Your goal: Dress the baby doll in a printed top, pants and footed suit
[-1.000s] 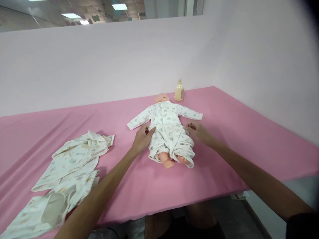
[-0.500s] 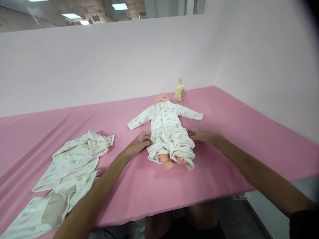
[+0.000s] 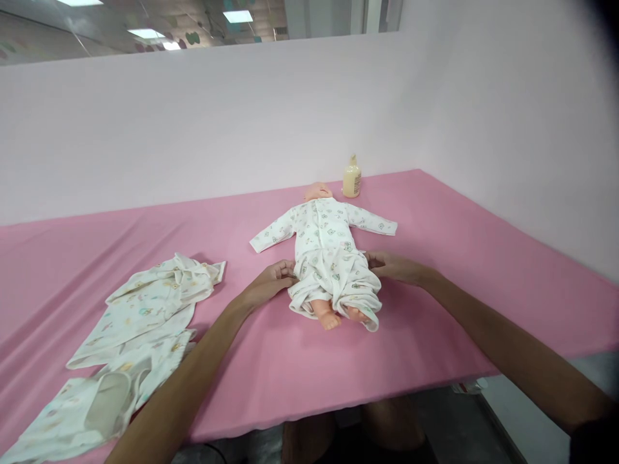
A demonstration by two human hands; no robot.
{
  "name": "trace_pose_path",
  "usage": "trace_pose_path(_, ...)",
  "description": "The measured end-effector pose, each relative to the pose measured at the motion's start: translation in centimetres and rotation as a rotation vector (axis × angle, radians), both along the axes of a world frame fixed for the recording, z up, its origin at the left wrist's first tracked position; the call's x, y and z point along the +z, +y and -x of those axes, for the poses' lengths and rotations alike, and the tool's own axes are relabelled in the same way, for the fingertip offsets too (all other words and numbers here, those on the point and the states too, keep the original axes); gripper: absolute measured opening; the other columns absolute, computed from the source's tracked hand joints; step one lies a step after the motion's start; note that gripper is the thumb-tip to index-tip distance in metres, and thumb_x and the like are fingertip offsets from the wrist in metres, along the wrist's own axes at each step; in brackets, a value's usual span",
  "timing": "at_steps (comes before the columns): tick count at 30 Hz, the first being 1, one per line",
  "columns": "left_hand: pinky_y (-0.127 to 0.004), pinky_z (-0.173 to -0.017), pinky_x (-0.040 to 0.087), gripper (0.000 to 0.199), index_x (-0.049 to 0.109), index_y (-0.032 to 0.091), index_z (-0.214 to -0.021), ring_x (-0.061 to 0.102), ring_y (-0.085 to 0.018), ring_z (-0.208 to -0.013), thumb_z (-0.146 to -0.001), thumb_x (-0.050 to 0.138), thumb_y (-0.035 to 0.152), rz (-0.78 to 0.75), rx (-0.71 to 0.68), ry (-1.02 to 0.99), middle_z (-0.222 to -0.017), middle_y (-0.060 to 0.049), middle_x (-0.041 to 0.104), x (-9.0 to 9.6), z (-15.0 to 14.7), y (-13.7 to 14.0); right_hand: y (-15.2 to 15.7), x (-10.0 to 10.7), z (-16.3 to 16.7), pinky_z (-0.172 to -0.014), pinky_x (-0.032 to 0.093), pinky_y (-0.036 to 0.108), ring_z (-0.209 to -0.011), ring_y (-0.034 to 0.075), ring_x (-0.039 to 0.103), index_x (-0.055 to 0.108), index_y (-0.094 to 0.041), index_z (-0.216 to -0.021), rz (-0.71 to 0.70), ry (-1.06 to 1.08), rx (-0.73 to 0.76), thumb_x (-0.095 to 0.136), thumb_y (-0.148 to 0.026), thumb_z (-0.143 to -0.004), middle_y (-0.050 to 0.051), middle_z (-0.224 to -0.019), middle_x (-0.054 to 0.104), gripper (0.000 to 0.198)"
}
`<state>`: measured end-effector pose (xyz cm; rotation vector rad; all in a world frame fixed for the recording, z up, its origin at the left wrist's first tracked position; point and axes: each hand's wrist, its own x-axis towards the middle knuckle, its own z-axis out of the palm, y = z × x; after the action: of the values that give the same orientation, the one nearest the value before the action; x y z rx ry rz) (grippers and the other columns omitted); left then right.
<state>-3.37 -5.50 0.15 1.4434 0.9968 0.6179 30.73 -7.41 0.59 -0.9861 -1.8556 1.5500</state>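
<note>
Doll (image 3: 323,227) lies lengthwise, head (image 3: 318,191) toward the wall (image 3: 217,129), feet (image 3: 329,319) nearest, left hand (image 3: 273,280) and right hand (image 3: 391,266) curled at its pants (image 3: 336,277), grip unclear.

Pink-covered table (image 3: 459,251) | dressed doll (image 3: 329,248) | loose printed garments (image 3: 145,316) | upright bottle (image 3: 351,183)

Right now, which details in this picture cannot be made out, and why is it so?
In the head view:
Left hand and right hand: fingertips partly hidden at the trousers' sides; grip unclear.
One foot of the doll: partly covered by the trousers.
Label on the bottle: too small to read.
Loose clothes: partly behind the left forearm; bottom edge cuts them off.
</note>
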Motion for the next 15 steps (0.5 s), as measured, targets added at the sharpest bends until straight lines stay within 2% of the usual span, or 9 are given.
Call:
trace_pose_path(3, -0.029, -0.08, 0.049, 0.035, 0.059, 0.016, -0.107, 0.064, -0.017, -0.091, -0.077, 0.07, 0.028, -0.065, 0.046, 0.027, -0.101, -0.006, 0.068, -0.1, -0.2, 0.0, 0.4, -0.6, -0.1, -0.078, 0.049, 0.031, -0.087, 0.016, 0.06, 0.056, -0.019, -0.093, -0.041, -0.055, -0.053, 0.066, -0.034, -0.082, 0.002, -0.098, 0.066, 0.02)
trace_pose_path(7, -0.026, -0.071, 0.047, 0.024, 0.059, 0.018, -0.092, 0.06, -0.015, -0.078, -0.077, 0.07, 0.032, -0.231, 0.317, 0.042, -0.088, -0.002, 0.066, -0.5, -0.7, 0.7, 1.7, -1.9, 0.1, -0.061, 0.041, 0.028, -0.068, 0.014, 0.054, 0.052, -0.021, -0.086, -0.333, -0.258, -0.389, 0.062, -0.035, -0.084, -0.001, -0.078, 0.062, 0.018)
trace_pose_path(10, -0.026, -0.07, 0.047, 0.016, 0.059, 0.019, -0.089, 0.06, -0.014, -0.073, -0.077, 0.066, 0.027, -0.298, 0.442, 0.01, -0.081, 0.0, 0.065, -0.6, -1.3, 1.7, 2.8, -2.5, 0.5, -0.062, 0.04, 0.029, -0.065, 0.016, 0.055, 0.052, -0.022, -0.087, -0.495, -0.324, -0.571, 0.055, -0.031, -0.088, -0.002, -0.072, 0.063, 0.009)
trace_pose_path(13, -0.027, -0.071, 0.048, 0.014, 0.06, 0.019, -0.09, 0.061, -0.014, -0.072, -0.076, 0.063, 0.022, -0.342, 0.504, 0.013, -0.08, 0.0, 0.065, -0.5, -1.9, 2.9, 3.7, -2.7, 1.0, -0.064, 0.041, 0.029, -0.067, 0.017, 0.059, 0.052, -0.023, -0.091, -0.522, -0.311, -0.682, 0.051, -0.028, -0.09, -0.002, -0.07, 0.065, 0.005)
trace_pose_path(15, -0.027, -0.072, 0.048, 0.014, 0.06, 0.019, -0.09, 0.061, -0.014, -0.074, -0.076, 0.062, 0.021, -0.373, 0.53, 0.023, -0.082, 0.0, 0.065, -0.4, -2.3, 3.7, 4.2, -2.7, 1.3, -0.066, 0.043, 0.029, -0.068, 0.017, 0.062, 0.052, -0.023, -0.091, -0.499, -0.268, -0.7, 0.05, -0.027, -0.091, -0.002, -0.071, 0.067, 0.005)
